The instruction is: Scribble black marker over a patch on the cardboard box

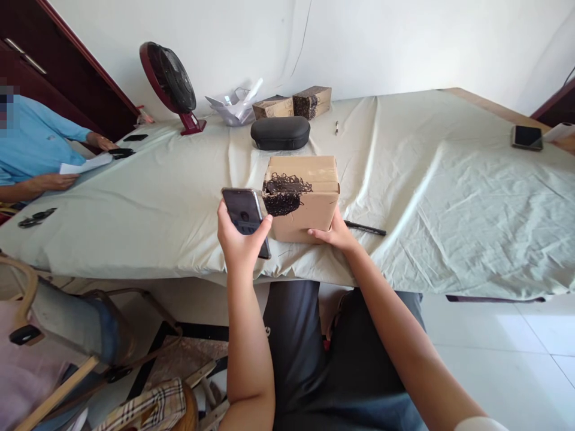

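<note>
We see the tabletop before a white wall, covered with wrinkled pale cloth. Near its front edge, our left hand grips a phone, our right hand clasps the carton; to the right, cloth spreads broadly.

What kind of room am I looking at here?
Probably a makeshift workroom or meeting room: a cloth-covered table, a desk fan near the wall, and another seated person with papers.
</note>
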The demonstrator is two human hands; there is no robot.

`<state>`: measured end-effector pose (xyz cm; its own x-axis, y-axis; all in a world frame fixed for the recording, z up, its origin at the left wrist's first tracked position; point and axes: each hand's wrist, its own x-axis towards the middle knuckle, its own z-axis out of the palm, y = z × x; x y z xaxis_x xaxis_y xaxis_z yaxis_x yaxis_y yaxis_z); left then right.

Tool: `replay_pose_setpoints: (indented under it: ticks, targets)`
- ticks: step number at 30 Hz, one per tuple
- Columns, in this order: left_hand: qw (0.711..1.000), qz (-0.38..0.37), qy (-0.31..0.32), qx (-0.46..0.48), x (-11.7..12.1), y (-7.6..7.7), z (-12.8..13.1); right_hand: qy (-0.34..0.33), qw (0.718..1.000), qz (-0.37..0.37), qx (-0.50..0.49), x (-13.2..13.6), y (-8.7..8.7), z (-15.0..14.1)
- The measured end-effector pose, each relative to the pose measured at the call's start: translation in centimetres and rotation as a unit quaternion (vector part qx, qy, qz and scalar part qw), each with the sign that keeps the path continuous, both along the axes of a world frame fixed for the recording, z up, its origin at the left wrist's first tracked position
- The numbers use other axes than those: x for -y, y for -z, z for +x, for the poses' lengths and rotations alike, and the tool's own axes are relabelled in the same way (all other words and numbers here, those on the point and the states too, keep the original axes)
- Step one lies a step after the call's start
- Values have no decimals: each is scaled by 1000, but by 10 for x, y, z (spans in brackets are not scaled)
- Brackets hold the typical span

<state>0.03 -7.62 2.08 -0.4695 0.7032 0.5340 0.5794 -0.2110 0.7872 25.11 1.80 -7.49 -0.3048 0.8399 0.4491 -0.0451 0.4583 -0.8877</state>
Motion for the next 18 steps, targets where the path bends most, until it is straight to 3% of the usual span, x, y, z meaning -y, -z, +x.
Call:
replay_pose_setpoints:
  ticks: [2,4,8,12,18]
  targets:
    - [997,-41,-58,-41,-12,10,-15,17,1000,-6,-9,0,-1,0]
    - [983,-140,-90,-81,-26,20,-27,27,999,-9,-19,0,-2,-1]
    - [932,-316,-78,-162,-58,43,-34,31,999,-9,-31,1,-5,-1]
    - [915,-350,-74,-186,-90,55,-27,43,999,-12,-15,2,-7,-1]
    - [917,-352,-95,-163,-125,55,-22,46,998,11,35,2,-8,2]
